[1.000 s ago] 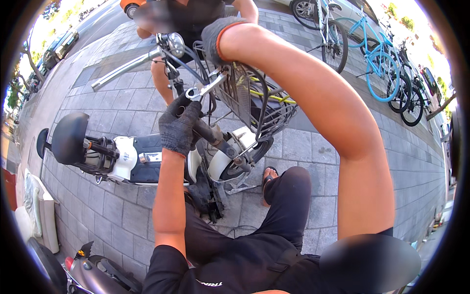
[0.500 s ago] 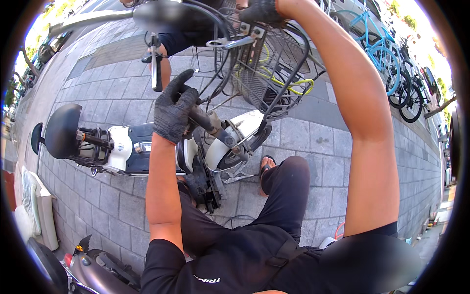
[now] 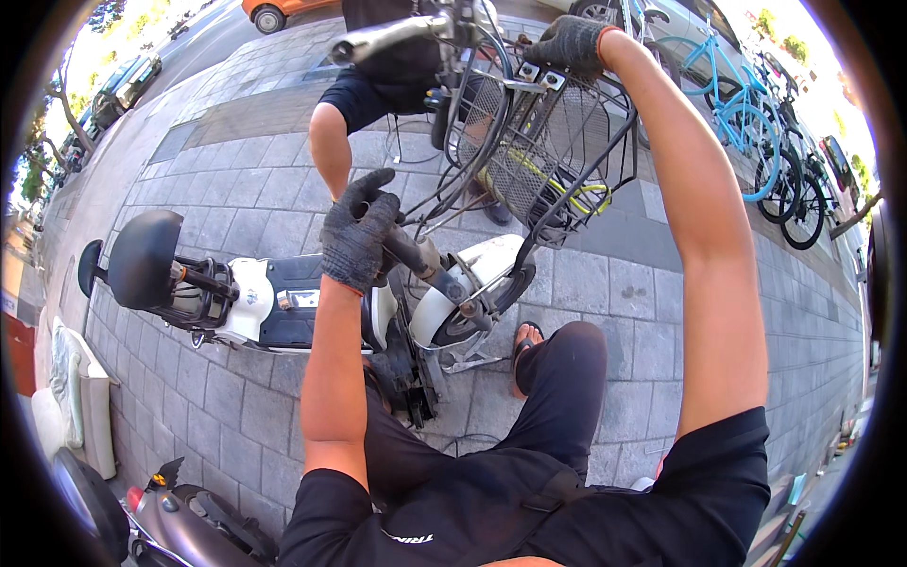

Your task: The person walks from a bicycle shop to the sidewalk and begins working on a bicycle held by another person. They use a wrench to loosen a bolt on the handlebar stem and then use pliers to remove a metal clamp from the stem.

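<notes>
Since half a second ago the gloved left hand stays clamped on the steering stem, while the right hand grips the handlebar above the wire basket.

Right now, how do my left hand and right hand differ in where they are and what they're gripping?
The left hand sits low, wrapped around the scooter's steering stem; the right hand reaches high, on the wire basket rim by the handlebar. The left arm is bent, the right stretched out. Both wear dark knit gloves.
</notes>
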Available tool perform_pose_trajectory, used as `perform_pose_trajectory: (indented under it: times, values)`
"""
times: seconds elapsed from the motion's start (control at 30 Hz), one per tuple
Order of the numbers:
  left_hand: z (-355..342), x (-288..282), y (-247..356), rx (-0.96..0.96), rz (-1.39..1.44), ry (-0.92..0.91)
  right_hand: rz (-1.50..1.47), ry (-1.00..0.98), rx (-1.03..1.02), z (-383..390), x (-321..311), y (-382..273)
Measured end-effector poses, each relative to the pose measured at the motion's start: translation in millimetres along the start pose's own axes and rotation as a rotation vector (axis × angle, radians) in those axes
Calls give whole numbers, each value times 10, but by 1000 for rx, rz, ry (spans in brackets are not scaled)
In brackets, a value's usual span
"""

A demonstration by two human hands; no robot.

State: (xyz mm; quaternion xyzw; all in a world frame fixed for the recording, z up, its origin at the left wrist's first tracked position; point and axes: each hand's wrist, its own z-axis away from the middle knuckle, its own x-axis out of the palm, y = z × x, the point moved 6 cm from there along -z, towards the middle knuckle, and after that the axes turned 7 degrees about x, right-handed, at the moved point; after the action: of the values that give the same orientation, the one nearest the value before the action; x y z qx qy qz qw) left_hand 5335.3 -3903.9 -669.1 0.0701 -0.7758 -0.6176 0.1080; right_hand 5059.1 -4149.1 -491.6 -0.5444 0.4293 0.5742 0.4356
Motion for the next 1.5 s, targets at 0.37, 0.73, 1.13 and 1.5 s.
perform_pose_trajectory:
  times: [0.37, 0.73, 1.13, 1.5]
  values:
    - [44, -13, -54, 44, 61, 0, 176, 210, -80, 188, -150, -146]
    - [92, -44, 23, 151, 70, -97, 2, 285, -179, 127, -70, 51]
    - [109, -61, -51, 68, 82, -132, 168, 338, 114, 561, -44, 345]
    - [111, -170, -20, 177, -22, -242, 249, 339, 176, 844, 87, 410]
